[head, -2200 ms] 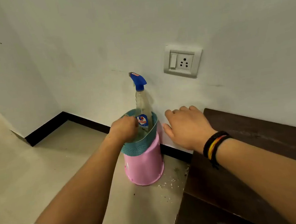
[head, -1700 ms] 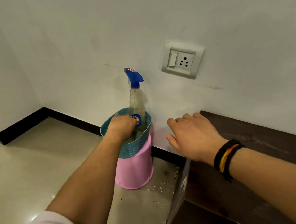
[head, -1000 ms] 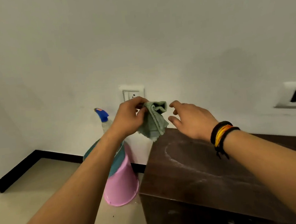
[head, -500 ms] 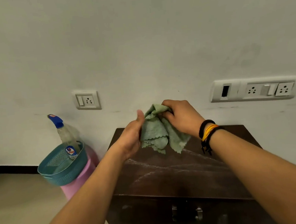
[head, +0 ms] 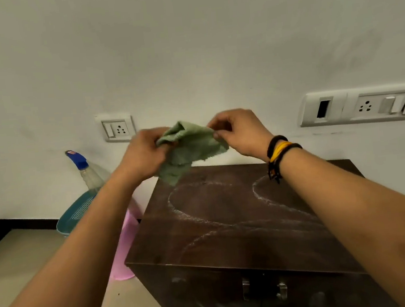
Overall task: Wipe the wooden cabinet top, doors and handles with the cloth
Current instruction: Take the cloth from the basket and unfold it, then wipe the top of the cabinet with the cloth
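Observation:
A green cloth [head: 187, 149] hangs in the air above the back left corner of the dark wooden cabinet top [head: 232, 222]. My left hand [head: 145, 156] grips its left edge and my right hand [head: 239, 132] pinches its right edge, stretching it between them. White dusty streaks curve across the cabinet top. Two metal door handles [head: 263, 289] show on the front, below the near edge.
A pink bin [head: 124, 250] with a teal basket [head: 75, 212] and a blue-capped spray bottle [head: 87, 172] stands on the floor left of the cabinet. Wall sockets [head: 117, 129] and a switch strip [head: 365, 106] are behind.
My left hand took the cloth out of the basket and carried it over the cabinet. My right hand joined it, and both have now pulled the cloth apart and raised it.

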